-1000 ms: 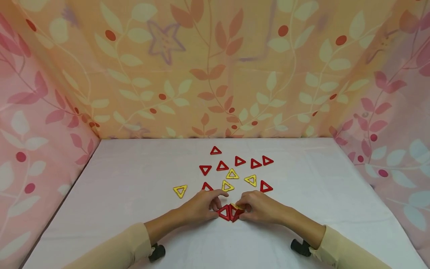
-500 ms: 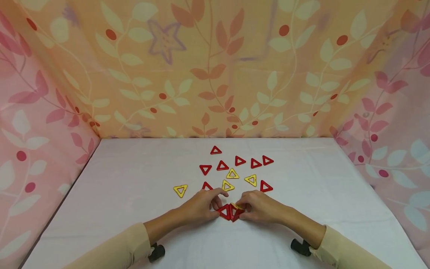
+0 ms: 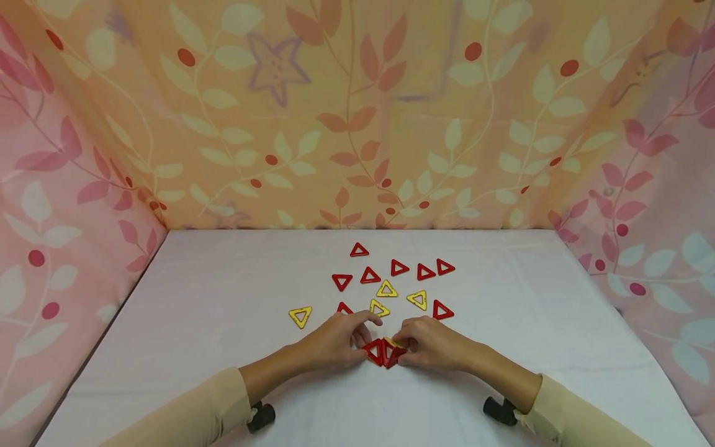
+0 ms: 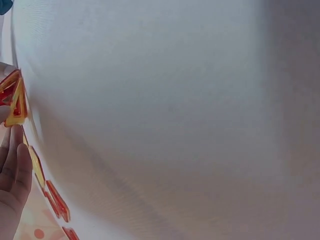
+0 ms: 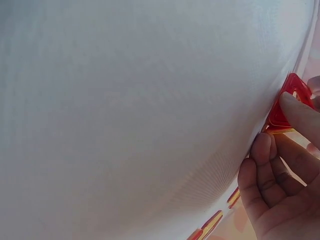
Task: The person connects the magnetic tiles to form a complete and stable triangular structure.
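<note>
Two red triangle tiles stand side by side near the front of the white table: the left one and the right one. A yellow triangle tile is tilted behind the right red tile. My left hand pinches the outer corner of the left tile, its index finger raised and arched. My right hand grips the right red and yellow tiles between thumb and fingers. In the right wrist view, the thumb presses the red tile. In the left wrist view, a yellow tile leans against red.
Several loose red triangles and yellow triangles lie flat beyond the hands. One yellow triangle is left of the left hand. A red triangle is partly hidden behind that hand. Patterned cloth surrounds the table.
The left hand and the left red tile have shifted very slightly to the right, and that tile looks a little more tilted. The right hand keeps its grip in place.
</note>
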{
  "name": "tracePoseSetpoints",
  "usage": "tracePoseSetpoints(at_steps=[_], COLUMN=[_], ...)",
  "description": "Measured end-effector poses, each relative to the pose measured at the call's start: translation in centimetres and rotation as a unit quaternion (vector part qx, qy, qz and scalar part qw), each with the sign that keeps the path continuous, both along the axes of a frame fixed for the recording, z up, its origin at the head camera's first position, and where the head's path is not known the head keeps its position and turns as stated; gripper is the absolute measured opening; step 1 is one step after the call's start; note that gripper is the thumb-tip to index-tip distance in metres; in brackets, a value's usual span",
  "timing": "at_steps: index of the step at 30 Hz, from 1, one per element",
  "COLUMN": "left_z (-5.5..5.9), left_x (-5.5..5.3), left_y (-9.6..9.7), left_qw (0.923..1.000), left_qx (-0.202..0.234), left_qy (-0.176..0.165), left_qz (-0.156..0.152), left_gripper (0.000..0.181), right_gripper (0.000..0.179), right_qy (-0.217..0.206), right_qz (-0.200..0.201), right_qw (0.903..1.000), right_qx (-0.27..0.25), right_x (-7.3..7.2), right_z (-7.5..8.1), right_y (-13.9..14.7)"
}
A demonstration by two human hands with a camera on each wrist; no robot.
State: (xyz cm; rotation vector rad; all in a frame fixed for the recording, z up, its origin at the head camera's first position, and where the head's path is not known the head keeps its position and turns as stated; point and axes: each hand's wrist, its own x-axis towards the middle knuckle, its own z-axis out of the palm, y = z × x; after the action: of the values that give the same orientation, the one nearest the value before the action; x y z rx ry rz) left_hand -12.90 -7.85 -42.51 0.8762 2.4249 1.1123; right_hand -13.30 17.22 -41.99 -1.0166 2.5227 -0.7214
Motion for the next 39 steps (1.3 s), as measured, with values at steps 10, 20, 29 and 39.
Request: tracePoseSetpoints(at_steps=[10,20,29,39], left_z=[0.5,0.5,0.4,0.3], left_x=[-0.1,-0.1,0.0,0.3], left_y=[0.5,1.4,2.1,2.6], left_qw=[0.9992,0.999,0.9994,0.9996], left_qx=[0.035,0.043,0.035,0.027], left_qy=[0.01,0.003,0.002,0.011], left_qz=[-0.016,-0.008,0.002,0.003], left_gripper=[0.049,0.047,0.047,0.049], right_gripper=[0.028,0.027,0.027,0.025], right_qy=[0.004,0.004,0.001,0.003], right_qz=[0.004,0.006,0.006,0.009], right_qw=[1.0,0.9999,0.9999,0.9998], right_qx=[-0.005,-0.008,-0.012,-0.017], right_x=[-0.1,-0.2,-0.2,-0.1], right_z=[-0.1,-0.3,-0.4,-0.4], right_y=[0.0,0.0,0.1,0.1])
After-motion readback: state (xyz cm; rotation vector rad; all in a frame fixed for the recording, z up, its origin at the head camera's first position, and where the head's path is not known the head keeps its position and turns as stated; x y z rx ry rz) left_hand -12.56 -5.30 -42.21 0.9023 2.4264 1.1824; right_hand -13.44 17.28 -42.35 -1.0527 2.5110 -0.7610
